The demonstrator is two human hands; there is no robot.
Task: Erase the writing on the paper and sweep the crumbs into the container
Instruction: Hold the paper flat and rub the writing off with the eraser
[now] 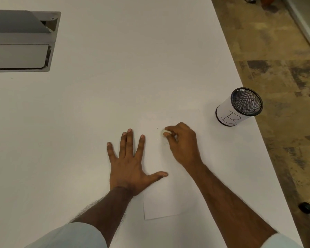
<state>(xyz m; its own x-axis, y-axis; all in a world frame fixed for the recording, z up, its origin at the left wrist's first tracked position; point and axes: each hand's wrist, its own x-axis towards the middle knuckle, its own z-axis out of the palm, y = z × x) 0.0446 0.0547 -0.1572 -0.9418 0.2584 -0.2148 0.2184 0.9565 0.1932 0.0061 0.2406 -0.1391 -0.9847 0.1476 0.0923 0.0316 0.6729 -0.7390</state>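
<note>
A white sheet of paper (161, 199) lies on the white table, its near edge and left corner plainly visible. My left hand (131, 163) rests flat on the sheet's left side, fingers spread. My right hand (182, 142) pinches a small pale eraser (162, 132) against the paper's upper middle. A few tiny dark specks (157, 127) lie on the paper just left of the eraser. The container (238, 107), a black mesh cup wrapped in white paper with a drawn letter, stands upright to the right, near the table edge.
The white table (97, 95) ends in a diagonal edge at the right, with patterned brown floor (279, 68) beyond. A grey recessed cable hatch (21, 42) sits in the tabletop at far left. A dark object (307, 208) lies on the floor at lower right.
</note>
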